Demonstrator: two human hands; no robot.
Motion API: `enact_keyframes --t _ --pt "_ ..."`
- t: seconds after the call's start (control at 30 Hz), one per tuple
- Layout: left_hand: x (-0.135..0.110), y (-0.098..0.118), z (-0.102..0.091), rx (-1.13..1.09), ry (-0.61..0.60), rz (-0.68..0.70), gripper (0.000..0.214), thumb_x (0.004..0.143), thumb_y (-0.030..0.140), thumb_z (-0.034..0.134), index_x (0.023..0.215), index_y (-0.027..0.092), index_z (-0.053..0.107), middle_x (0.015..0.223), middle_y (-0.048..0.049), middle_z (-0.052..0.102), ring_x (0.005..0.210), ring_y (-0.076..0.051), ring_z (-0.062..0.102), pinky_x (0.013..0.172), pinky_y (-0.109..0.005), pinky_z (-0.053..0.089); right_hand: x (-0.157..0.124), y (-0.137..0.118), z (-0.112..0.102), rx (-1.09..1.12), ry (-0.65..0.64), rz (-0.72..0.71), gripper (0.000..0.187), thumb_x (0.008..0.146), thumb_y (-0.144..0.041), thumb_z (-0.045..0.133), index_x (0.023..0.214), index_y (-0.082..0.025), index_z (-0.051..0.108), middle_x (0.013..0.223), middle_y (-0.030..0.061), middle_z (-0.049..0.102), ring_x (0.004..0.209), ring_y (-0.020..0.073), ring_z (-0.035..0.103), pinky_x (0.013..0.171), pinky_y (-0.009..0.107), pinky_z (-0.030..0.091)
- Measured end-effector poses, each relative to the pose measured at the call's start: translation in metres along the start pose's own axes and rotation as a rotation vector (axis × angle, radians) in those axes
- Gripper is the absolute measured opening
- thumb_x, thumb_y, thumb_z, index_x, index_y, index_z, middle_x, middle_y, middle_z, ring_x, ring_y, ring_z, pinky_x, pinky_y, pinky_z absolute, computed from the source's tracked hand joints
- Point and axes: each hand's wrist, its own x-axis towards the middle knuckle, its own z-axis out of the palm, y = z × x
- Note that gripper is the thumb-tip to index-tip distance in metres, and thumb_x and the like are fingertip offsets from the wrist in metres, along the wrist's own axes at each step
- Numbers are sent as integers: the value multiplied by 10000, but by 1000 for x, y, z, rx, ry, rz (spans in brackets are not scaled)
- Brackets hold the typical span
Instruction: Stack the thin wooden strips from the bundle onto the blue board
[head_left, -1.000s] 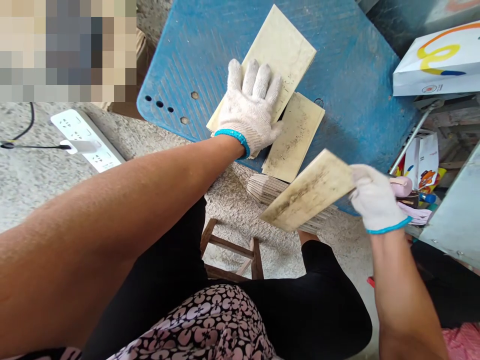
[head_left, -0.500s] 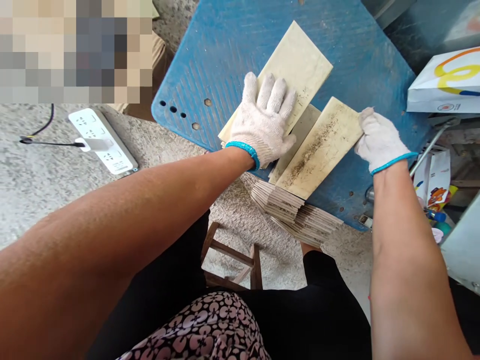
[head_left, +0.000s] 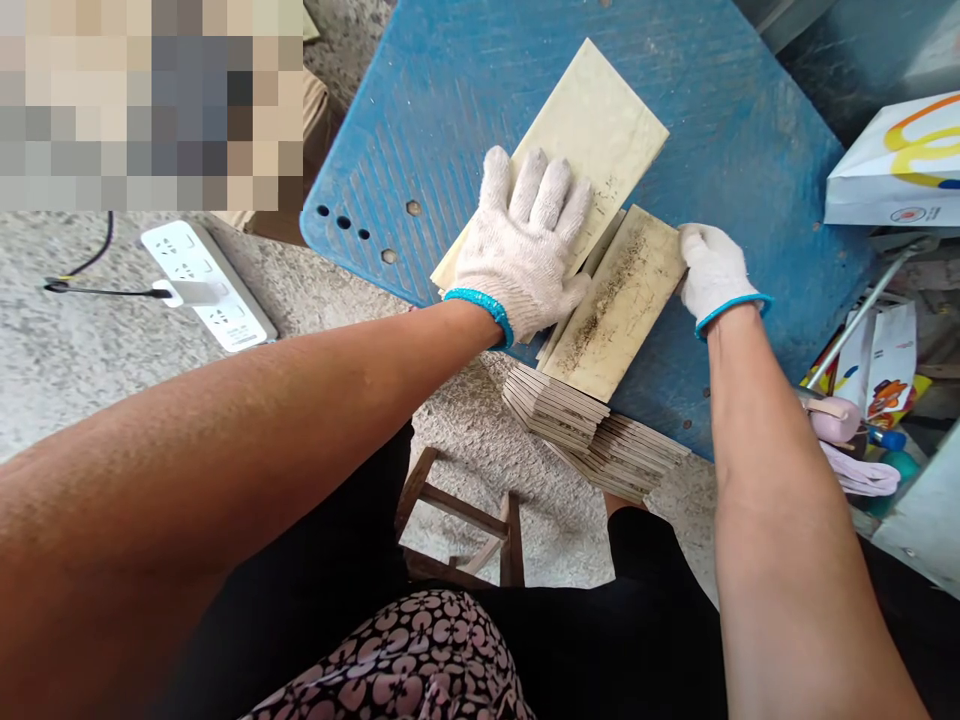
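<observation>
My left hand [head_left: 521,245], in a white knit glove with a blue cuff, lies flat with fingers spread on a cream ceramic tile [head_left: 607,125]. That tile rests on a blue ribbed plastic board [head_left: 739,130]. A second tile [head_left: 619,305], streaked with dark grime, lies just to the right, its edge over a third tile mostly hidden beneath it. My right hand [head_left: 712,272], gloved the same way, grips the stained tile's far end. Below them, a stack of thin tiles [head_left: 592,430] fans out at the board's near edge.
A white power strip [head_left: 202,285] with a plugged-in cable lies on the concrete floor at left. A wooden stool [head_left: 457,525] stands below me. A white paper bag [head_left: 896,175] and pink items [head_left: 836,420] crowd the right side beyond the board.
My right hand has brought the stained tile down from the air onto the board and moved it left against the other tiles. My left hand has stayed on the cream tile.
</observation>
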Motion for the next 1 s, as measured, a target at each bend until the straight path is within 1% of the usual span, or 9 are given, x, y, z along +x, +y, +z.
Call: enact_keyframes --t 0.1,0.2,0.37,0.47,0.57,0.63,0.8,0.93,1.0 --pt "-1 0 -1 -64 -2 -6 978 665 681 238 1567 354 48 1553 212 253 1412 -215 -348 1147 -366 -329 -5 -9 0 -121 4 49 305 900 -381 505 1036 -158 663 1073 123 668 1069 264 589 962 439 448" --pt "-2 1 -3 -85 11 -6 970 691 650 305 1574 319 77 1587 146 217 1469 -260 -223 1181 -432 -267 -11 -16 2 -190 36 16 344 890 -340 516 1146 -147 640 1161 133 640 1141 283 558 1023 488 409" --pt "-3 3 -5 -67 22 -13 930 721 613 370 1571 334 118 1598 110 215 1496 -280 -118 1209 -475 -190 -17 -8 7 -283 126 1 331 914 -400 471 1060 -156 641 1087 152 620 1183 327 520 1030 570 374" --pt "-2 3 -3 -33 46 12 911 737 598 356 1572 314 127 1605 108 188 1496 -310 -94 1190 -463 -236 -25 -9 14 -267 203 27 476 917 -514 443 1209 -153 549 1162 181 557 1221 355 484 989 622 382" --pt "-1 2 1 38 86 33 905 753 582 326 1571 241 145 1623 76 113 1494 -346 -34 1169 -438 -276 -41 -23 32 -251 238 143 760 847 -631 515 1382 -110 372 1269 248 451 1247 407 446 940 647 401" --pt "-1 1 2 44 85 33 903 749 591 294 1570 253 132 1617 97 116 1492 -335 -74 1164 -424 -287 -52 -35 49 -234 219 241 928 779 -678 588 1431 -92 283 1292 278 403 1242 433 439 919 639 420" --pt "-1 2 -1 1 59 25 944 694 632 251 1571 329 75 1597 157 130 1478 -247 -200 1183 -434 -252 -61 -53 86 -119 181 329 990 744 -692 627 1471 -171 203 1278 249 390 1222 396 462 918 577 452" --pt "-1 1 -4 -43 37 -3 969 634 652 269 1555 408 93 1574 202 195 1471 -190 -218 1226 -427 -112 -50 -69 86 -131 101 492 1049 702 -694 660 1479 -178 182 1278 253 395 1229 400 460 914 582 452" --pt "-1 1 -4 -55 43 4 970 633 646 275 1556 401 107 1582 188 190 1481 -213 -186 1225 -430 -108 -45 -85 79 -200 40 619 1087 691 -692 669 1488 -162 154 1317 276 362 1248 418 445 915 594 446"
